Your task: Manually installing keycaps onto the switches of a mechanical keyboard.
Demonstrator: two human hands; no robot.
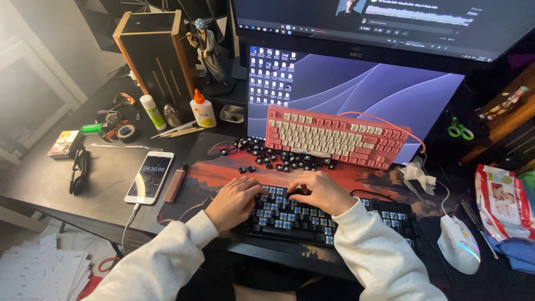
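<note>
A black keyboard (329,217) lies on the table (106,178) right in front of the person. Most of its key caps are already off, so the blue switches show. The loose black caps (278,159) sit in a pile just behind it, in front of a pink keyboard (334,136) that leans on a screen. The left hand (234,200) rests on the keys with bent fingers. The right hand (320,192) seems to pinch a cap near the top row, but the view is not clear. A few caps are left.

Matt black plastic keyboard (329,220) – glossy pink keyboard (334,136).
</note>
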